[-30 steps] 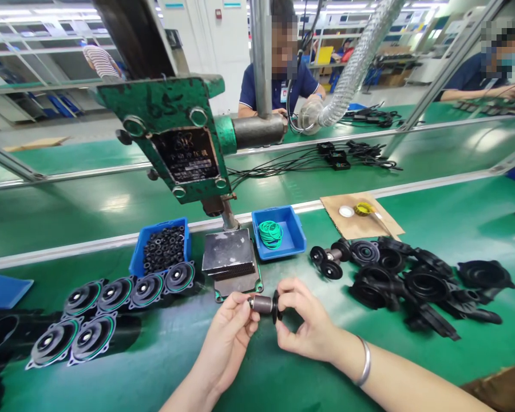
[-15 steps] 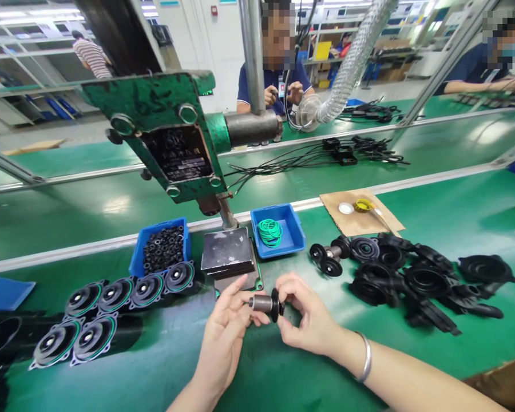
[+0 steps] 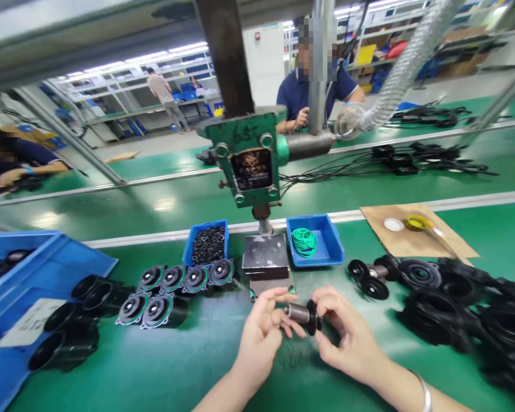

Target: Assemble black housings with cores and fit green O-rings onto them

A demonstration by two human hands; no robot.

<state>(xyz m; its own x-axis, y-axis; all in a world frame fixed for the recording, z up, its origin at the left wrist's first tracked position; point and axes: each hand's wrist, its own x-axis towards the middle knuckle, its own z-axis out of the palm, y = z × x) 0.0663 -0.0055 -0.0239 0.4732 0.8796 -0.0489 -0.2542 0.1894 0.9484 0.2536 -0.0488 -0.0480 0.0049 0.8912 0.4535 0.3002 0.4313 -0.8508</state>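
Before the green arbor press [image 3: 251, 163]: a rotor [image 3: 299, 313] above the workbench [image 3: 154, 366].
Right hand [image 3: 349, 335]: fingers gripping its black disc [image 3: 312, 318]; left hand [image 3: 261, 333]: fingers loosely open beside its free end.

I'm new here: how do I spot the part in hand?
From the green press, come nearer past the metal block. Look for a grey cylinder with a black disc; unlike similar ones on the table, the right hand holds it.
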